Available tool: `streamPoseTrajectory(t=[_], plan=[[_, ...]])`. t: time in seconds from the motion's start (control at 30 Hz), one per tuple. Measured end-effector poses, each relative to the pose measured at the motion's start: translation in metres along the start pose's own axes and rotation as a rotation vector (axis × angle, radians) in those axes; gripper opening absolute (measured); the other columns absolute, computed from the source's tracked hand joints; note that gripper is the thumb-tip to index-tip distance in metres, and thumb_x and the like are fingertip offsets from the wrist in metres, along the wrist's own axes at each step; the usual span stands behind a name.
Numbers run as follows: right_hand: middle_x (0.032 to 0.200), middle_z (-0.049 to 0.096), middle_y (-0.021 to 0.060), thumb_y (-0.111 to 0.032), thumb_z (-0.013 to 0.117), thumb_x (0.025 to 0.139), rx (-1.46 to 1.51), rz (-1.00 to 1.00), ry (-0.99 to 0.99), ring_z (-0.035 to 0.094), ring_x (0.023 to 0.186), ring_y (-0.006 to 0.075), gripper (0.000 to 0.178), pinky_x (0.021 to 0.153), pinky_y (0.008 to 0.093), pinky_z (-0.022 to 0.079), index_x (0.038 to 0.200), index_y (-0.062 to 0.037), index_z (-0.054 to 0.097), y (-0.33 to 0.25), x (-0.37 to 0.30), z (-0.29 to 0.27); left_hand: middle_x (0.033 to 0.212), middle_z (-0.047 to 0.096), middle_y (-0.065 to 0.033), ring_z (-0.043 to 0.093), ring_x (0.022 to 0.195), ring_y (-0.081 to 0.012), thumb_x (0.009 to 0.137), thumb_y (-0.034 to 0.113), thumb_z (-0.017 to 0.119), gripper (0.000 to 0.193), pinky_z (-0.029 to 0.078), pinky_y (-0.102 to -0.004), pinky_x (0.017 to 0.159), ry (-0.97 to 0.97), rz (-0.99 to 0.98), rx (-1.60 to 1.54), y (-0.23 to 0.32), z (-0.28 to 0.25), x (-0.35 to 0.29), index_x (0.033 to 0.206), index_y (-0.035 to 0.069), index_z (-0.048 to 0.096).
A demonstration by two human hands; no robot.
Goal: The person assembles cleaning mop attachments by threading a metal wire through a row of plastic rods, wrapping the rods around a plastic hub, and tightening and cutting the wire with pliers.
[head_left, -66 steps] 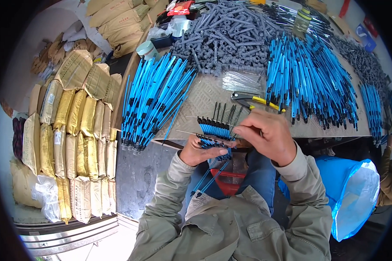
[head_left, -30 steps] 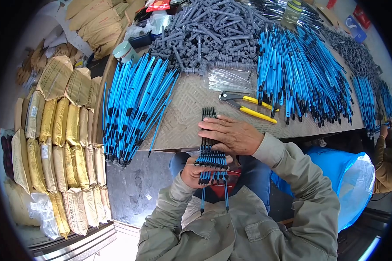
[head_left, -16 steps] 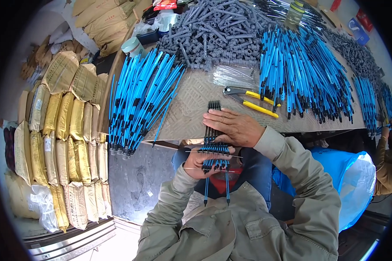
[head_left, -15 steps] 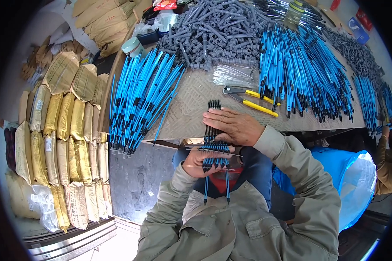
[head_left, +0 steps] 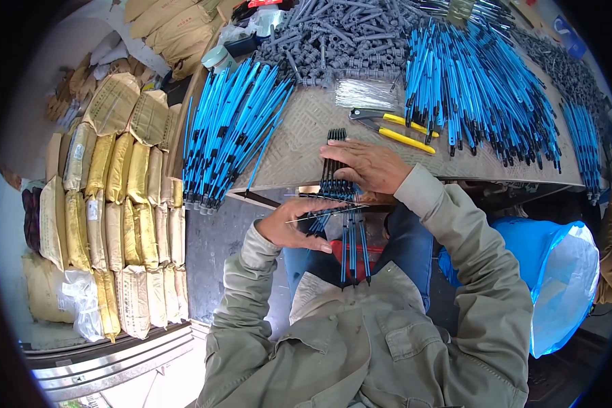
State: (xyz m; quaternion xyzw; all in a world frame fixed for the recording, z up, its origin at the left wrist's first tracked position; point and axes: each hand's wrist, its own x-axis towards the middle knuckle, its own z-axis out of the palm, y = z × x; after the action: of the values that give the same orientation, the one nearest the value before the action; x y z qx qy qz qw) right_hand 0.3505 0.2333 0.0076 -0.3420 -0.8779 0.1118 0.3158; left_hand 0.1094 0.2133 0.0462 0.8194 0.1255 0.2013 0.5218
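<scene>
A row of slim blue-and-black rods (head_left: pixel 334 163) lies side by side over the table's front edge, above my lap. My right hand (head_left: pixel 374 166) grips the row's black upper part, its fingers laid across it. My left hand (head_left: pixel 294 222) is lower down, around the blue part, its thumb held away from its fingers. Some rods slant between that thumb and forefinger, while several others hang straight down beside it. Thin metal wires (head_left: pixel 319 213) cross the row at the left hand's fingers. Where the fingers cover the rods, their exact hold is hidden.
On the table (head_left: pixel 306 136) lie yellow-handled pliers (head_left: pixel 404 132), a packet of thin wires (head_left: pixel 366 94), blue rod piles (head_left: pixel 234 129) (head_left: pixel 479 95) and a heap of grey plastic parts (head_left: pixel 340 41). Stacked sacks (head_left: pixel 115 224) stand left; a blue bag (head_left: pixel 523 251) is right.
My left hand has loosened and shifted left, its thumb spreading away. More rods now hang straight down below it. The right hand keeps its place on the row. The whole view has shifted slightly.
</scene>
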Motion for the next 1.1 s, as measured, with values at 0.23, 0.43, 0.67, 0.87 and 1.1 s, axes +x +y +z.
streamPoseTrajectory(t=[0.23,0.43,0.67,0.87,1.1], plan=[[0.123,0.054,0.006,-0.039,0.046,0.09,0.004,-0.003,0.038,0.047,0.117,0.0243,0.038,0.096,0.0349,0.04,0.117,-0.0116,0.051,0.002,-0.007,0.004,0.118,0.058,-0.0138,0.055,0.109,-0.0241,0.049,0.039,0.086,0.088,0.04,-0.0346,0.093,0.027,-0.037,0.047,0.008,0.004,-0.006,0.121,0.0,0.052],[0.122,0.055,0.0034,-0.039,0.046,0.091,0.003,-0.038,0.059,0.047,0.117,0.0232,0.034,0.094,0.0341,0.042,0.111,-0.0125,0.056,0.0,-0.008,0.004,0.119,0.057,-0.0156,0.054,0.111,-0.0263,0.049,0.058,0.076,0.097,0.039,-0.0358,0.095,0.054,-0.139,0.071,0.023,0.007,-0.009,0.122,-0.002,0.051],[0.121,0.055,0.0057,-0.027,0.051,0.09,0.045,0.039,0.002,0.047,0.119,0.0234,0.032,0.097,0.0351,0.04,0.115,-0.0089,0.055,0.0,-0.008,-0.006,0.119,0.057,-0.0173,0.052,0.113,-0.0275,0.05,0.063,0.071,0.101,0.038,-0.0355,0.096,0.158,-0.17,0.106,0.016,0.004,-0.025,0.123,-0.003,0.049],[0.117,0.058,0.0054,-0.034,0.049,0.09,0.04,0.067,0.03,0.052,0.112,0.026,0.034,0.088,0.0364,0.045,0.114,-0.0106,0.053,-0.006,0.0,-0.008,0.126,0.051,-0.0184,0.046,0.121,-0.0296,0.051,0.059,0.07,0.103,0.034,-0.0386,0.102,0.281,-0.126,0.282,-0.002,-0.008,-0.039,0.129,-0.002,0.043],[0.117,0.058,0.0091,-0.026,0.05,0.091,0.187,0.261,-0.011,0.055,0.106,0.0317,0.038,0.086,0.0383,0.044,0.124,-0.0077,0.046,-0.007,0.013,-0.012,0.138,0.038,-0.0108,0.035,0.128,-0.0285,0.047,0.051,0.072,0.107,0.027,-0.0417,0.107,-0.093,0.13,0.791,-0.02,-0.037,0.018,0.136,0.005,0.033]])
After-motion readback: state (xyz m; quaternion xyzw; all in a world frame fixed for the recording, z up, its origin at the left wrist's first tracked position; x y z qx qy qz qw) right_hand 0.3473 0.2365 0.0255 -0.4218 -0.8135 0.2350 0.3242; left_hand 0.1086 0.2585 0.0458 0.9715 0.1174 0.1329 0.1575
